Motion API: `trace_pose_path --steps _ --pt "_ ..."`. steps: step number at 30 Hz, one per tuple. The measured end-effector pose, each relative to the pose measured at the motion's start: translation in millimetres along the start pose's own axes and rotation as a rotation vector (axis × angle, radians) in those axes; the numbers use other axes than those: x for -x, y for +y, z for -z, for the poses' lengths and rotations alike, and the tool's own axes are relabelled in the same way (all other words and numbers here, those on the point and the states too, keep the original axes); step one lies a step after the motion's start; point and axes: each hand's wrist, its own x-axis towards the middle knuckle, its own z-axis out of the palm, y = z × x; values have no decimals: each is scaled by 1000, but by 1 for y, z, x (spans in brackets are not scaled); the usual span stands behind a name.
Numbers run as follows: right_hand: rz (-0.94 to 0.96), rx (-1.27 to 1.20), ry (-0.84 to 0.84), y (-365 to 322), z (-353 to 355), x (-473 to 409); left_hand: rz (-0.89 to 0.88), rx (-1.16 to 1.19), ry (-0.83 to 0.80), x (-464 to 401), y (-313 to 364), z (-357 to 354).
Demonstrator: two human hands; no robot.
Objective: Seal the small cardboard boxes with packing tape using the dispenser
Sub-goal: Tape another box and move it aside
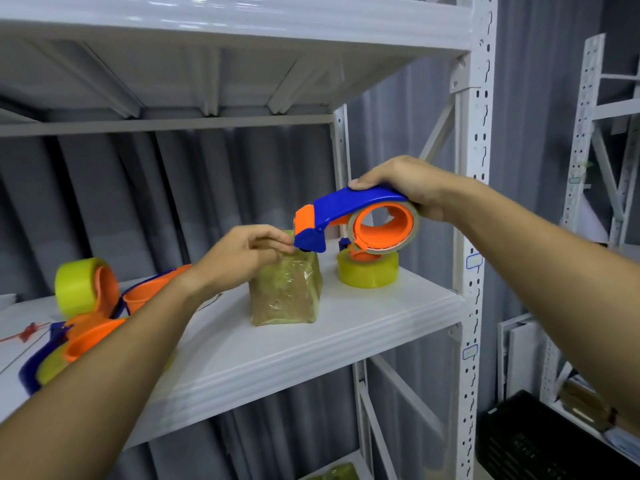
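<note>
In the head view, a small cardboard box (285, 292) stands upright on a white metal shelf (346, 327), near its right end. The box is closed and wrapped all over in glossy, wrinkled clear tape, so what is in it cannot be seen.

The left hand (242, 254) rests on the box's top left edge, its fingertips (282, 242) drawn narrowly together in a pinch at the top, just where the nose of the tape dispenser (353, 220) meets the box. Whether they grip a tape end cannot be told. The right hand (405, 188) is wrapped over the dispenser's blue handle, thumb along the top, holding it tilted nose-down above the box. The dispenser is blue and orange plastic, with a nearly spent roll on its round orange hub.

Behind it, a yellowish tape roll (367, 271) lies flat on the shelf with an orange part on top. At the shelf's left, partly behind the left forearm, lie more blue and orange dispensers (93, 323), one carrying a yellow-green roll (74, 285).

The shelf belongs to a white rack with perforated steel uprights (479, 202). Pleated grey curtains (173, 202) hang behind. A second white rack (599, 168) stands to the right, with a dark crate (540, 441) on the floor below.
</note>
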Motion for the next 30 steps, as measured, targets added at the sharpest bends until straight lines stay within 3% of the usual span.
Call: trace_pose_path --steps 4,17,23,30 --pt "51 -48 -13 -5 -24 -8 80 122 131 4 4 5" --pt "110 -170 6 -4 -65 -21 299 220 35 15 3 36" --pt "141 -160 15 -3 -68 -22 467 346 98 18 4 36" --pt "178 -68 -6 -5 -72 -21 550 287 146 18 6 34"
